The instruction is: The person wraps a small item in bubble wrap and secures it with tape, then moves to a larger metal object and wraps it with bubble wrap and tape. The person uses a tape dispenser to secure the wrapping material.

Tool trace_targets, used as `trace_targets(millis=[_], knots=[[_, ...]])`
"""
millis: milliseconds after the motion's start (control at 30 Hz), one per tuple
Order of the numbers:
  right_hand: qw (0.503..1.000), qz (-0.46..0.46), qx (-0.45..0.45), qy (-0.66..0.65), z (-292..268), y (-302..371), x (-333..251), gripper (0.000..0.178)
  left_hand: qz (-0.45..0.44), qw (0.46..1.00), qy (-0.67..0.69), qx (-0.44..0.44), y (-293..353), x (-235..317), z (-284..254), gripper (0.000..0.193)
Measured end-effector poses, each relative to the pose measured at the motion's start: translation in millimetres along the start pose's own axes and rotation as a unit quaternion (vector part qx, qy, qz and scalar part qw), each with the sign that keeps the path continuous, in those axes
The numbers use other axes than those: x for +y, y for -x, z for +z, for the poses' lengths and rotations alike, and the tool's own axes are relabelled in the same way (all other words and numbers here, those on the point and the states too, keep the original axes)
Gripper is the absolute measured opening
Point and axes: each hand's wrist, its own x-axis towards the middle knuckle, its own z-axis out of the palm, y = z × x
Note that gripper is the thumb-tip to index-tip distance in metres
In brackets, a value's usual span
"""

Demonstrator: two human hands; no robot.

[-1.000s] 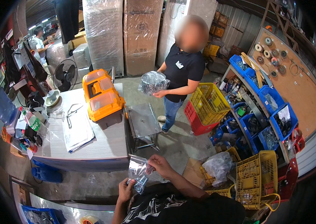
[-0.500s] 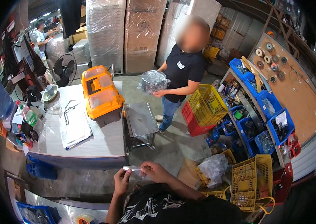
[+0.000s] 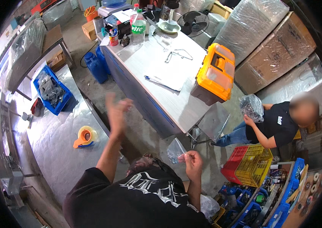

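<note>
Pinched in my right hand [image 3: 192,164] is a small clear plastic bag [image 3: 175,151], held by one edge with its body hanging out to the left. Something small and bluish shows low in the bag, too unclear to name. My left hand [image 3: 117,114], smeared by motion, is raised with its fingers apart and nothing visible in them. It is over the floor gap between the metal table [image 3: 60,152] and the white-topped desk [image 3: 151,72]. On the metal table lie an orange tape dispenser [image 3: 83,137] and a blue bin [image 3: 60,99] of dark parts.
An orange toolbox [image 3: 217,74], papers [image 3: 164,78] and a green-labelled bottle [image 3: 138,28] stand on the desk. At the right, another person [image 3: 273,125] holds a plastic-wrapped round bundle [image 3: 251,108]. Nearby are stacked crates [image 3: 246,163], a metal stool [image 3: 213,119] and blue jugs [image 3: 95,67].
My view has swung left, bringing the metal table into sight. My left hand has let go of the plastic bag and moved away leftward; the right keeps its hold.
</note>
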Motion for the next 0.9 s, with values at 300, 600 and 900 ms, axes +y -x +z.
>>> trace_targets(millis=[300,600,900], knots=[[0.988,-0.054,-0.046,0.139,5,-52,-6,0.019,-0.040,0.997,-0.065,-0.017,20,-32,-86,0.045],[0.983,-0.121,-0.038,0.131,24,-85,-81,0.021,0.003,0.987,-0.129,-0.098,-2,5,-26,0.050],[0.990,-0.094,-0.057,0.086,33,-64,-67,0.017,-0.032,0.924,-0.127,-0.360,88,-15,51,0.033]])
